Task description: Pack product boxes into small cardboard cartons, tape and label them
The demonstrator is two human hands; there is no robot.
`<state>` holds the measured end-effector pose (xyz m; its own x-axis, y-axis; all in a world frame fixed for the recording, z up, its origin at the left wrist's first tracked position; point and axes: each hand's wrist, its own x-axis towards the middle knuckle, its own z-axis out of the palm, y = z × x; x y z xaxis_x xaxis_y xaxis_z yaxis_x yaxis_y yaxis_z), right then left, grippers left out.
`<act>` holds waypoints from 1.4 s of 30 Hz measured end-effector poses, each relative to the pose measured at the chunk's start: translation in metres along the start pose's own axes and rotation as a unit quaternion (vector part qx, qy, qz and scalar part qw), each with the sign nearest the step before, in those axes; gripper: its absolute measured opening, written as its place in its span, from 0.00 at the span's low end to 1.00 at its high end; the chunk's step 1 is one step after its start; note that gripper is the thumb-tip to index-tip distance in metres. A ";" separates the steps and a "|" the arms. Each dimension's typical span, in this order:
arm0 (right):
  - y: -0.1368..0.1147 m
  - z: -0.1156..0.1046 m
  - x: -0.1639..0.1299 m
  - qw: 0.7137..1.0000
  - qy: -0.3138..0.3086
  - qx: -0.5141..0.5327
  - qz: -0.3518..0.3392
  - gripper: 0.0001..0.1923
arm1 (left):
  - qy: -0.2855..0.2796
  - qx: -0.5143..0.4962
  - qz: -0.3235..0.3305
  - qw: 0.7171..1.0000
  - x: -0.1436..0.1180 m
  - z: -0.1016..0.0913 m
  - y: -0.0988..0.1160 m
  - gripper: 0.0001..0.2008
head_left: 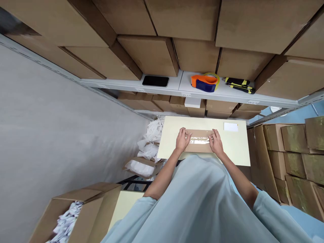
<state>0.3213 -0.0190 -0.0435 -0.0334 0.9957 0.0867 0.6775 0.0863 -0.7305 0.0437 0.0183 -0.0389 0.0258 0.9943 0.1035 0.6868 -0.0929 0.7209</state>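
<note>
Brown box point(199, 148) lies lengthwise left-to-right; left hand point(182, 140) and right hand point(216, 142) hold its ends.

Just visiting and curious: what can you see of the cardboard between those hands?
The cardboard is brown and oblong, its long sides running left to right. Shiny, see-through tape runs lengthwise across its middle. It lies on the cream table, near the front edge. The left hand touches its left end, the right hand its right. Its thickness is hard to judge.
</note>
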 end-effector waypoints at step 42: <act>-0.189 -0.117 0.277 0.956 -0.013 -0.283 -0.081 0.26 | 0.143 -0.005 0.217 0.966 0.119 -0.077 0.179 0.13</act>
<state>0.2694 0.2364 0.1979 -0.1845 0.9719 0.1459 0.9504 0.2142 -0.2255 0.1136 0.1164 0.1549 0.1075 0.8064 0.5815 0.6491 -0.5000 0.5733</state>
